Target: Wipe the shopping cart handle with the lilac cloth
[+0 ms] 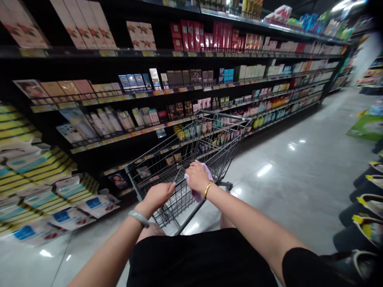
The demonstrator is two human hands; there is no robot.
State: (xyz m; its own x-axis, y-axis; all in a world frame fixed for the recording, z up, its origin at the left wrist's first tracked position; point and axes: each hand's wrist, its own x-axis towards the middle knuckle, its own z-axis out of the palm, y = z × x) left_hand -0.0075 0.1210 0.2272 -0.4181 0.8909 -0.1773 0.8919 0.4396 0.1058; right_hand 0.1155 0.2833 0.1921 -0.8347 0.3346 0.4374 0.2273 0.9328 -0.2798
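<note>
A wire shopping cart stands in front of me, turned slightly, with its basket beside the shelves. My left hand, with a pale bangle at the wrist, is closed near the cart's rear edge, around a thin rod-like piece whose nature is unclear. My right hand, wearing a gold bracelet, is wrapped round a lilac cloth at the rear top edge of the cart. Part of the cloth hangs below the hand. Little shows in the basket beyond its wires.
Long shelves of boxes and bottles run along the left and ahead. Stacked yellow and white packages stand at the left. Dark bins line the right side of the shiny floor; a green display lies farther back.
</note>
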